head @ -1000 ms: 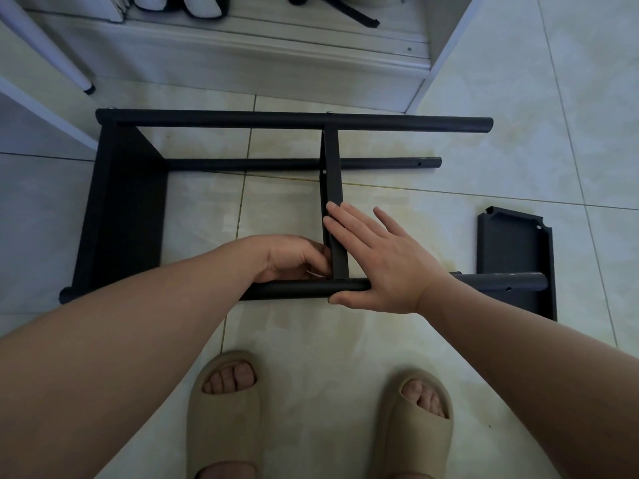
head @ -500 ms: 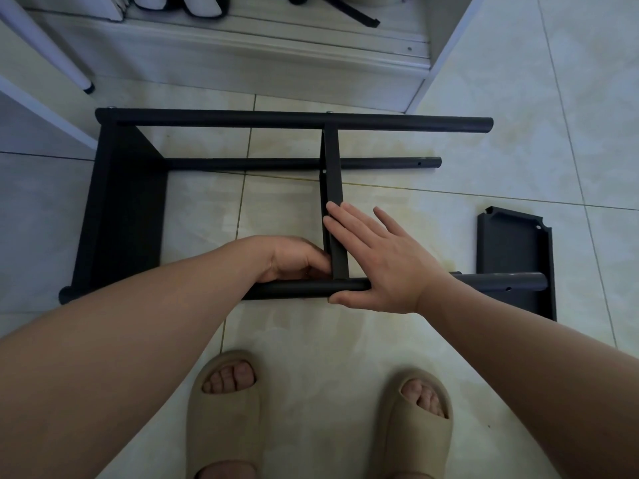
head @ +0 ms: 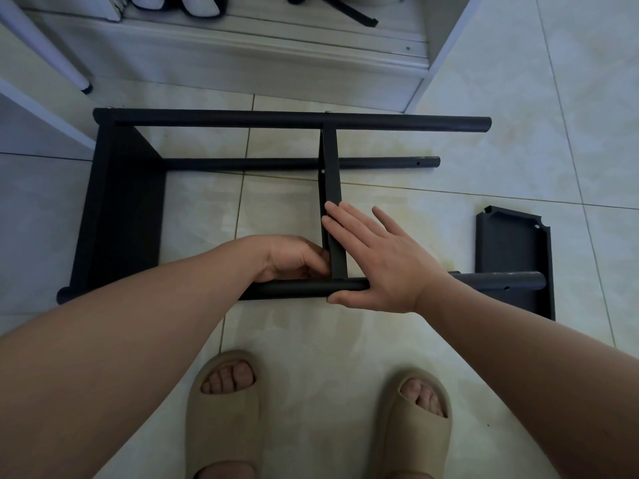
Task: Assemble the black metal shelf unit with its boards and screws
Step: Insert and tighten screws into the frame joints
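Hardly anything has shifted over the last second: only the curled fingers (head: 315, 263) of the left hand (head: 288, 259) have nudged slightly at the joint where the middle board (head: 331, 188) meets the near pole (head: 294, 288). Their tips are tucked against the board, so whether they pinch a screw cannot be told. The right hand (head: 383, 267) lies flat, with straight, spread fingers (head: 345, 219) pressing on the board's edge and the palm bearing on the pole. The shelf unit lies on its side on the tiled floor (head: 449, 357), the end board (head: 121, 209) already fixed at the left and the far pole (head: 276, 119) running across the top. The near pole's right end is free and lies above the loose board (head: 511, 250). The likely trouble sits at that hidden joint: if the flat palm eases off, the round pole may roll and its hole drift out of line with the board's, so a screw would bind, go in crooked or drop onto the tiles. The lower pole (head: 242, 164) also looks unfastened at the middle board, leaving it free to twist.
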A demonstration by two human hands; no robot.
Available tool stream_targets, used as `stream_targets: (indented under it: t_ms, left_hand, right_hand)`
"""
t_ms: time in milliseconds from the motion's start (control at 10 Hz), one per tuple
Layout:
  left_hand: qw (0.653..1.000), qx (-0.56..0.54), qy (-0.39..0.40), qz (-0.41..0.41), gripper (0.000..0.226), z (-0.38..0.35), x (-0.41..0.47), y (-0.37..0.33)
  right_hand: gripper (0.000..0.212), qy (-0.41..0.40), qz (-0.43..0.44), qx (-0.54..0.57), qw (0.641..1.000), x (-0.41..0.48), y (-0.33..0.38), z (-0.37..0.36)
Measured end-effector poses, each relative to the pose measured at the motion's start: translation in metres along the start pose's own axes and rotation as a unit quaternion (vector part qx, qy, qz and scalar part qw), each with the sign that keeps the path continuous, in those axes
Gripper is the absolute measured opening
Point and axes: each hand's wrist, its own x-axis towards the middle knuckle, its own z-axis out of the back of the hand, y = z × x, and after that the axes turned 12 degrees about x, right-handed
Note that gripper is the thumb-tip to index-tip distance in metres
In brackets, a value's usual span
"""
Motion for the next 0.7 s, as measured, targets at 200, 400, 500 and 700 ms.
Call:
stream_targets:
  t_ms: [200, 400, 500, 700]
  left_hand:
    - [1.0, -0.005, 0.009, -0.015, 0.035, 0.0025, 0.0021, 0.0034]
    - [1.0, -0.017, 0.018, -0.018, 0.026, 0.0022, 0.0008, 0.0028]
    - [0.999, -0.033, 0.006, 0.004, 0.022, 0.0033, 0.0026, 0.0032]
    - [0.999, 0.031, 0.015, 0.03, 0.017, 0.0013, 0.001, -0.0007]
  right_hand:
    - [0.108, -0.003, 0.0, 0.002, 1.0, 0.0003, -0.0001, 0.0002]
    - [0.108, -0.003, 0.0, -0.001, 1.0, 0.0003, -0.0006, -0.0004]
    - [0.108, -0.006, 0.002, 0.003, 1.0, 0.0003, -0.0009, -0.0008]
    - [0.108, -0.008, 0.003, 0.004, 1.0, 0.0004, -0.0011, -0.0014]
